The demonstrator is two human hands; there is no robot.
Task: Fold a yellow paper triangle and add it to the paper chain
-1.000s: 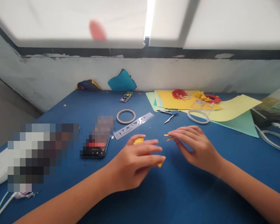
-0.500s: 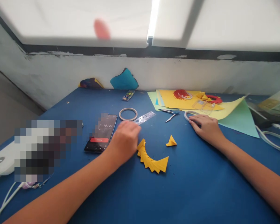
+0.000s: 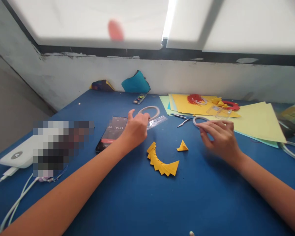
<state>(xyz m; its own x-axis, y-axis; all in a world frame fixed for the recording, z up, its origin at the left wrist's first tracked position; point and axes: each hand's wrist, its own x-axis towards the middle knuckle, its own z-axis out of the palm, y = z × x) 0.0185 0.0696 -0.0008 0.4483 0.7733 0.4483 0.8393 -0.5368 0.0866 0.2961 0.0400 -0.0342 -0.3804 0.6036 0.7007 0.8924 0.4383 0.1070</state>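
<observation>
Left fingers (image 3: 145, 117) clamped on tan ring (image 3: 158, 112), right fingers (image 3: 211, 127) pinching white ring (image 3: 194, 121), rings extending forward

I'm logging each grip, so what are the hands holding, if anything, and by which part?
The left hand holds a beige ring by its near side; the right hand pinches the white ring, also at its near side.
</observation>
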